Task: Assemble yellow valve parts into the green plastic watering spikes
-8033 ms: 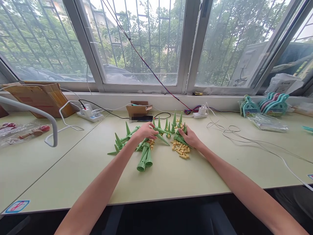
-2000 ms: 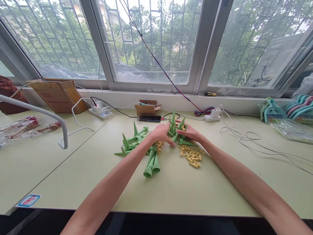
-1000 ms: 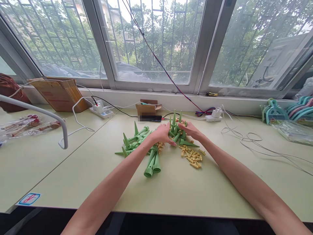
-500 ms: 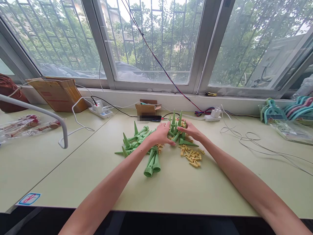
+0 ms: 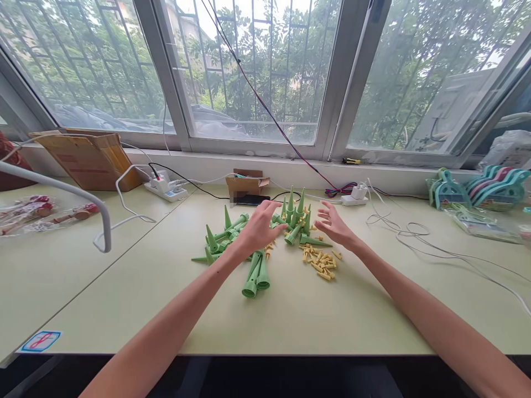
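Observation:
A heap of green cone-shaped plastic spikes (image 5: 232, 237) lies on the pale green table (image 5: 290, 315), some upright (image 5: 295, 213), a few lying bundled (image 5: 255, 271). Small yellow plastic pieces (image 5: 320, 261) are scattered to the right of them. My left hand (image 5: 259, 226) hovers over the spikes with fingers spread, holding nothing. My right hand (image 5: 334, 225) is lifted just right of the upright spikes, fingers apart and empty.
A small cardboard box (image 5: 244, 185) and a dark phone sit behind the spikes. A power strip (image 5: 166, 188) and cables (image 5: 415, 232) run along the sill. A larger carton (image 5: 89, 157) is at far left, teal plastic items (image 5: 477, 185) at far right, a white curved tube (image 5: 62, 193) left.
Both hands have lifted off the cluster of upright spikes and moved apart, fingers now spread. The view has shifted slightly.

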`<state>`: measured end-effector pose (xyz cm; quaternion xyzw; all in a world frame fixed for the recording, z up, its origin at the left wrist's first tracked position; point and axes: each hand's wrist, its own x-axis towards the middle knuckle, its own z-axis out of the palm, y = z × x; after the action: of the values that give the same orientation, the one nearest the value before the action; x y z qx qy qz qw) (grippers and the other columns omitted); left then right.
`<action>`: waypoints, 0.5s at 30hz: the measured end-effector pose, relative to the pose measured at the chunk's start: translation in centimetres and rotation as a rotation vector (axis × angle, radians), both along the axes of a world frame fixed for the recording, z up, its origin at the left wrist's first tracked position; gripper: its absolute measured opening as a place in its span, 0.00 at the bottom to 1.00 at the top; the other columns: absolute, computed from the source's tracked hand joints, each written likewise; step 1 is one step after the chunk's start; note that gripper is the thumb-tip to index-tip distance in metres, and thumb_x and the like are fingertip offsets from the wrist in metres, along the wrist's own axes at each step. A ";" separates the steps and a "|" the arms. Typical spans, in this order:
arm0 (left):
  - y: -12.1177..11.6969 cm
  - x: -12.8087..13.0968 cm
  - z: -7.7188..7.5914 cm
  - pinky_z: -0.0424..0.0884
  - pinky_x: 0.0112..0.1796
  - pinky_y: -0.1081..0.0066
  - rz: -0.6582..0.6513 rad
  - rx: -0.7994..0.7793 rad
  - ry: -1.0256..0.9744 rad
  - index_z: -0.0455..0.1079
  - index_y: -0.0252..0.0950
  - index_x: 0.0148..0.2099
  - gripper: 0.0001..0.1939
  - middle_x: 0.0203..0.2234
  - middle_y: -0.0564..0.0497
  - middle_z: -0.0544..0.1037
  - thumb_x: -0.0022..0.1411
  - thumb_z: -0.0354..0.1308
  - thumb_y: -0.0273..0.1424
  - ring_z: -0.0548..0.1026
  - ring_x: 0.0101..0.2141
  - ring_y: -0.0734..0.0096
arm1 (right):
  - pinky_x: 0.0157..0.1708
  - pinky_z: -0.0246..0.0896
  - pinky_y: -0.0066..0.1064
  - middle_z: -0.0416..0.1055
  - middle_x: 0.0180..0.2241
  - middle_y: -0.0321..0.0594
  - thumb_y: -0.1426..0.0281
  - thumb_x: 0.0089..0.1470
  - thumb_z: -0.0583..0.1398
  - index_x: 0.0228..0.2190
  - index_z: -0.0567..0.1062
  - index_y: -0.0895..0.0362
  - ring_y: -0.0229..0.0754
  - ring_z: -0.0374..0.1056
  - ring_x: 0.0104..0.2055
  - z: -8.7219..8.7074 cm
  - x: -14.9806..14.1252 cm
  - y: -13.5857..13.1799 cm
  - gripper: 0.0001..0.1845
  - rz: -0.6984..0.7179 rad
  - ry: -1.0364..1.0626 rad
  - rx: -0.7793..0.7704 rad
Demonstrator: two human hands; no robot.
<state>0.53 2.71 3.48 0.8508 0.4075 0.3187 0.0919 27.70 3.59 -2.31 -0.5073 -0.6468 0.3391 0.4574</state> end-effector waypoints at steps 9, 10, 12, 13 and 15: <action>-0.8 -1.8 -2.5 0.70 0.47 0.67 0.093 0.076 -0.143 0.69 0.39 0.40 0.07 0.40 0.48 0.76 0.65 0.51 0.33 0.74 0.43 0.66 | 0.40 0.66 0.41 0.74 0.36 0.46 0.52 0.52 0.60 0.32 0.73 0.55 0.48 0.71 0.37 -1.2 0.0 -3.1 0.18 -0.207 -0.428 0.059; -0.8 -2.0 -2.7 0.70 0.46 0.67 0.091 0.082 -0.148 0.69 0.39 0.38 0.07 0.38 0.48 0.76 0.65 0.50 0.33 0.74 0.42 0.66 | 0.38 0.66 0.40 0.74 0.34 0.45 0.53 0.53 0.60 0.31 0.73 0.55 0.47 0.70 0.36 -1.3 -0.2 -3.2 0.17 -0.205 -0.466 0.057; -0.5 -2.2 -3.1 0.70 0.44 0.67 0.087 0.097 -0.163 0.69 0.38 0.36 0.08 0.35 0.49 0.76 0.65 0.50 0.32 0.74 0.39 0.67 | 0.36 0.65 0.38 0.74 0.33 0.43 0.54 0.54 0.59 0.30 0.74 0.54 0.46 0.70 0.34 -1.5 -0.6 -3.4 0.16 -0.182 -0.508 0.052; -0.4 -2.2 -3.3 0.70 0.44 0.67 0.090 0.107 -0.179 0.68 0.38 0.35 0.08 0.34 0.49 0.76 0.65 0.50 0.31 0.74 0.38 0.67 | 0.36 0.64 0.37 0.74 0.32 0.43 0.55 0.54 0.58 0.29 0.73 0.54 0.45 0.70 0.34 -1.5 -0.8 -3.5 0.15 -0.165 -0.520 0.054; 0.0 -2.2 -3.6 0.70 0.42 0.67 0.105 0.131 -0.216 0.68 0.38 0.34 0.07 0.32 0.50 0.76 0.64 0.50 0.29 0.74 0.36 0.68 | 0.36 0.63 0.36 0.74 0.32 0.41 0.56 0.56 0.57 0.28 0.73 0.54 0.43 0.69 0.34 -1.5 -1.3 -3.8 0.15 -0.130 -0.536 0.071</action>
<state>-1.70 2.68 -0.16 0.7933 0.4174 0.4388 0.0629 26.39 -0.21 -3.83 -0.6030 -0.7222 0.1399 0.3085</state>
